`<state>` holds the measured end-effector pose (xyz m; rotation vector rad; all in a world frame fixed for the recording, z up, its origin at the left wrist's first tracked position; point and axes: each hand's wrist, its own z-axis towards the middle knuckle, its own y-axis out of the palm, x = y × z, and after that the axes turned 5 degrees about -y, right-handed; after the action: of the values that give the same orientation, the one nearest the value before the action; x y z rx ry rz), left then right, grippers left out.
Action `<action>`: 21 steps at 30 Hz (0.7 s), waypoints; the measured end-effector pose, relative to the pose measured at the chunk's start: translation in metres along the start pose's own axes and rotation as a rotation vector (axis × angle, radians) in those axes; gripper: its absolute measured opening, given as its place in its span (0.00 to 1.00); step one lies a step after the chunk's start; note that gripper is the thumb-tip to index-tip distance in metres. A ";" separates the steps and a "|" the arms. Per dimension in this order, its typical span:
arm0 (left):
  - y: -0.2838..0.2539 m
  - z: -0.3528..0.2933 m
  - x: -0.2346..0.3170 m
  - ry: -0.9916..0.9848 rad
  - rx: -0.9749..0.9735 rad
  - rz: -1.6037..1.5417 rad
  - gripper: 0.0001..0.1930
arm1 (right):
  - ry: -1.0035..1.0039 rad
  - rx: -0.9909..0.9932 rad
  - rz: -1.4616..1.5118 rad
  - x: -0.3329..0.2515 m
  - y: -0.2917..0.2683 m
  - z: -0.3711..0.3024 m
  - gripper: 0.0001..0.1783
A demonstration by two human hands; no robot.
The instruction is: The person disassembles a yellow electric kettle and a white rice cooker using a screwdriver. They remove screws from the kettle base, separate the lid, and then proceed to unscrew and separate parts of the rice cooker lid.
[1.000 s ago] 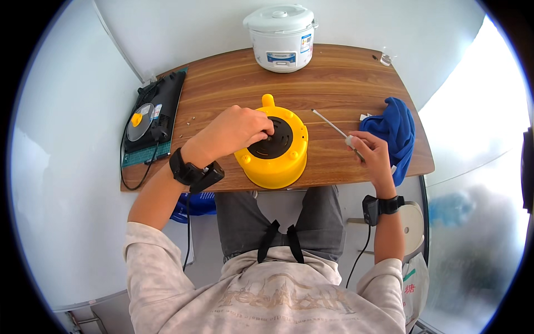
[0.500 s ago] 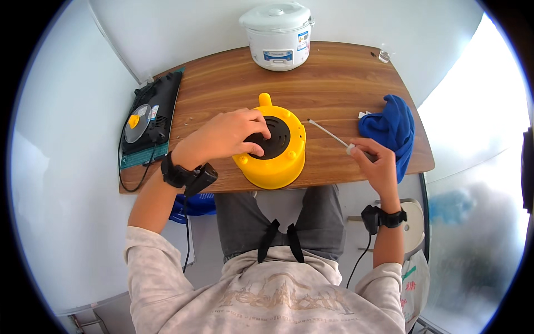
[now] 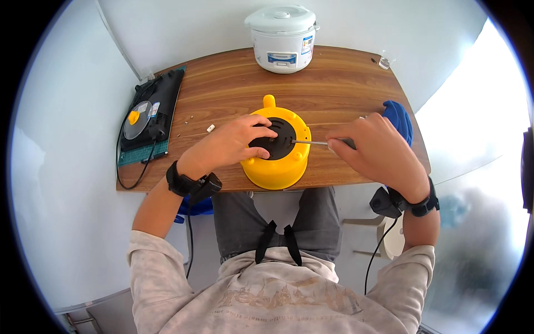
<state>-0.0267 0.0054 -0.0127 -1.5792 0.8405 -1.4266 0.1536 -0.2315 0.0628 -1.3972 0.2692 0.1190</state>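
Yellow housing at the table's six o'clock edge, between two hands.
Right hand, at three o'clock, grips a screwdriver, its tip at the three o'clock side of the housing's round black panel; left hand, at nine o'clock, lies over the panel, thumb and fingers parted. Rice cooker stands at twelve o'clock, blue cloth near three.

On the worktop, the left grip rests with fingers apart on the black slotted disc of a yellow housing, while the right grip holds a screwdriver against the disc's right side.
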 end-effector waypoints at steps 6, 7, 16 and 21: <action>0.006 -0.005 0.003 0.006 0.036 0.030 0.23 | -0.158 -0.049 -0.184 -0.009 -0.003 0.039 0.10; 0.006 -0.005 0.002 -0.009 0.028 0.043 0.22 | -0.172 -0.078 -0.165 -0.002 -0.002 0.046 0.09; 0.020 -0.014 -0.011 0.074 0.102 0.113 0.20 | 0.123 -0.216 0.366 0.054 0.007 0.030 0.13; 0.021 -0.015 -0.010 0.073 0.100 0.128 0.19 | 0.196 -0.169 0.443 0.062 0.021 0.018 0.13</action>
<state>-0.0415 0.0030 -0.0356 -1.3809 0.8835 -1.4191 0.2101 -0.2148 0.0293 -1.4995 0.7450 0.3782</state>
